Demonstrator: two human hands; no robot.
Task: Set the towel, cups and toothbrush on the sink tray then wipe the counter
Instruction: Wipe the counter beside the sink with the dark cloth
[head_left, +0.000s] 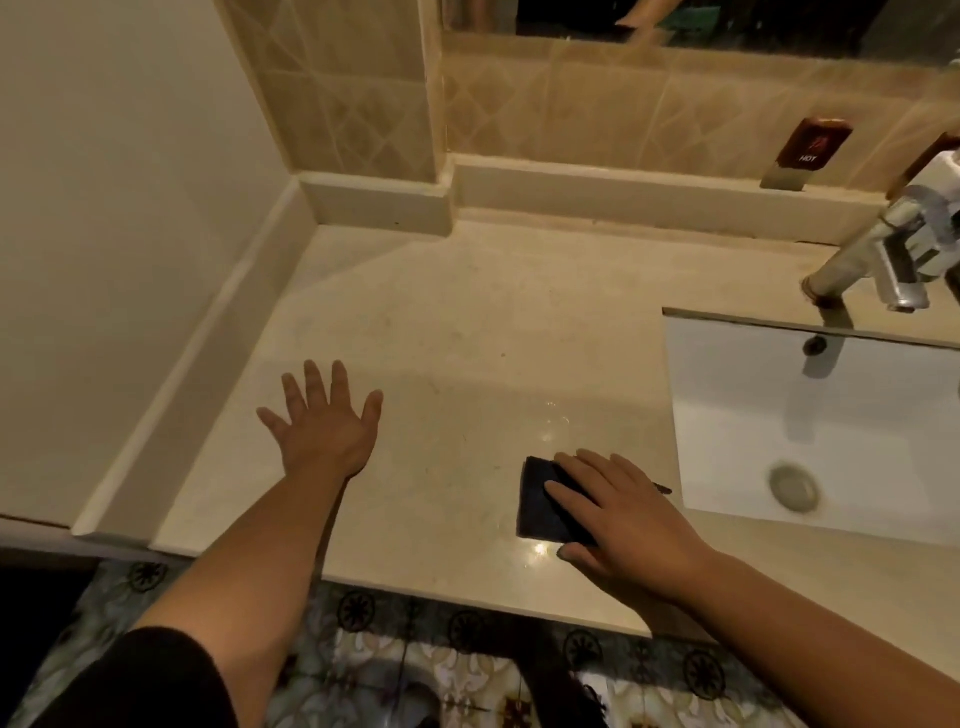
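A dark folded cloth (540, 506) lies flat on the beige stone counter (441, 332), just left of the sink. My right hand (618, 512) presses down on it with fingers spread over its right half. My left hand (324, 421) rests flat on the counter further left, fingers apart, holding nothing. No tray, cups or toothbrush appear in the head view.
A white basin (810, 415) with a round drain (794, 487) is sunk into the counter at right. A chrome faucet (883, 265) stands behind it. A small "HOT" sign (813, 150) leans on the tiled backsplash. A wall borders the left; patterned floor tiles (415, 670) lie below.
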